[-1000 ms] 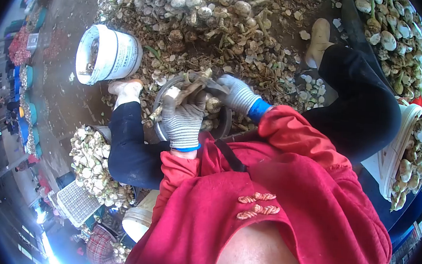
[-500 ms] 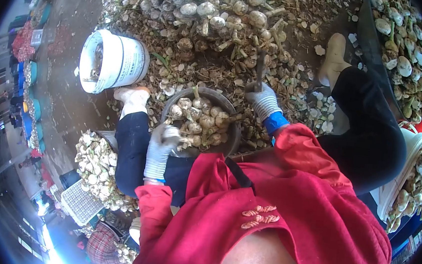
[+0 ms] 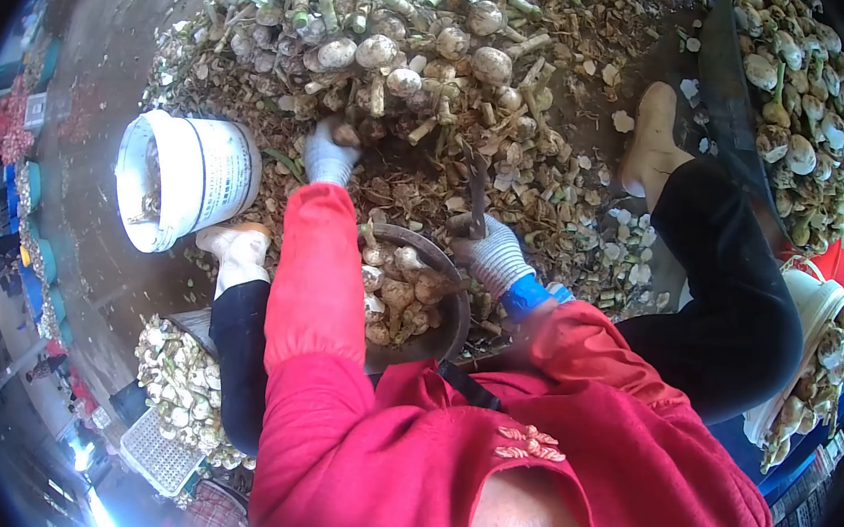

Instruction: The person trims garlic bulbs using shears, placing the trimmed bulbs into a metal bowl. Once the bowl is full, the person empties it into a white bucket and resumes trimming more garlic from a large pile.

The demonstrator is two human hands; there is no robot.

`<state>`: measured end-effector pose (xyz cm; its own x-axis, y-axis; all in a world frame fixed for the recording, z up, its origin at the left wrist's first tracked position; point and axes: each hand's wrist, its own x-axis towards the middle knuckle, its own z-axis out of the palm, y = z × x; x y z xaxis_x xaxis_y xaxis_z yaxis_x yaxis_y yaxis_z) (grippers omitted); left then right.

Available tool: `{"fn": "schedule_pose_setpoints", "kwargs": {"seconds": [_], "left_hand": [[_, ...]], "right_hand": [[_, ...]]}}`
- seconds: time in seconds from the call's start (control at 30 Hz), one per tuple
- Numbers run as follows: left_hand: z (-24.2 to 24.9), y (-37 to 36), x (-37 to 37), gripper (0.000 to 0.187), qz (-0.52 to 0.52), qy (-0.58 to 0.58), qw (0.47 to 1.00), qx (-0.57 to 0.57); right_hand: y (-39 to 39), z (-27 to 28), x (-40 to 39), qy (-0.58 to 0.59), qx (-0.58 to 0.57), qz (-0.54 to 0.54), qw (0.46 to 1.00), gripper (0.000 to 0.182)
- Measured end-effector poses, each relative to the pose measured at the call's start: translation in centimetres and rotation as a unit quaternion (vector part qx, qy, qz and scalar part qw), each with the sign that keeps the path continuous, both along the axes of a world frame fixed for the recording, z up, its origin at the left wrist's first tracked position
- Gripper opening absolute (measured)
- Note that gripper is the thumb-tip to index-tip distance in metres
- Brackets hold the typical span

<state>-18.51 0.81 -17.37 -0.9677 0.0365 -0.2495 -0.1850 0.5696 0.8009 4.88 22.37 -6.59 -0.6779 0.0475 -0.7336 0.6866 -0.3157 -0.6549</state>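
Observation:
My left hand (image 3: 331, 153), in a whitish glove, reaches to the near edge of the large garlic pile (image 3: 380, 49). Its fingers are mostly hidden among the bulbs; a brownish bulb (image 3: 346, 134) lies against them. My right hand (image 3: 493, 255), gloved with a blue cuff, is closed round the handle of a dark tool (image 3: 478, 188) that points up toward the pile. Below and between my hands sits a round dark basin (image 3: 459, 317) with several garlic bulbs (image 3: 397, 292) in it.
A white bucket (image 3: 224, 171) lies tipped beside my left foot (image 3: 241, 248). More garlic (image 3: 179, 378) and a white crate (image 3: 161, 451) are at lower left. At right are another garlic heap (image 3: 805, 126), a red bucket (image 3: 837, 262) and a white container (image 3: 808, 297).
My left hand has moved from the basin's left rim forward to the pile. My right hand and its tool have shifted slightly left and nearer to me. The camera view has also shifted.

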Motion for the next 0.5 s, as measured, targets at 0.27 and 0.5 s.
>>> {"fn": "schedule_pose_setpoints", "kwargs": {"seconds": [0.27, 0.5], "left_hand": [[15.1, 3.3, 18.1, 0.065, 0.008, -0.174, 0.926, 0.334], [21.4, 3.3, 22.7, 0.071, -0.137, -0.004, 0.988, 0.074]], "right_hand": [[-1.8, 3.4, 0.2, 0.192, 0.043, 0.061, 0.979, 0.046], [-1.0, 8.1, 1.1, 0.164, -0.206, 0.056, 0.963, 0.05]]}}
